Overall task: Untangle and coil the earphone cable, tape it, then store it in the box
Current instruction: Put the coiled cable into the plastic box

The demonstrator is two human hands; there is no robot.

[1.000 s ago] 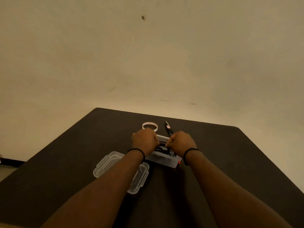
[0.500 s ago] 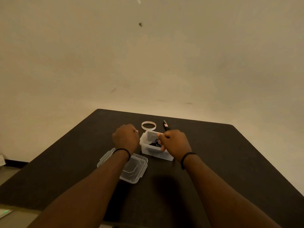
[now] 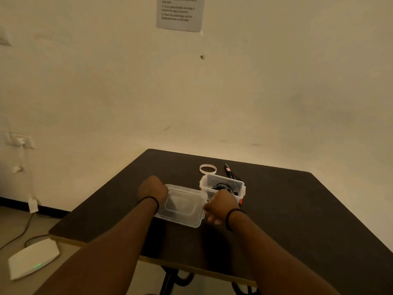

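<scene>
A clear plastic box [image 3: 222, 182] stands on the dark table [image 3: 287, 211] with the black earphone cable [image 3: 223, 186] coiled inside it. Its clear lid [image 3: 181, 206] is held just in front and to the left of the box, slightly above the table. My left hand [image 3: 152, 189] grips the lid's left end and my right hand [image 3: 221, 205] grips its right end. The right hand hides the box's near corner.
A roll of clear tape [image 3: 208, 168] and a pair of scissors [image 3: 229, 170] lie behind the box. On the floor at left sits a white device [image 3: 32, 257] with a green light and a cable. A printed sheet [image 3: 180, 12] hangs on the wall.
Both hands left the box and moved to the lid. The lid has been taken up from the table by its two ends. The camera has tilted up and leftward.
</scene>
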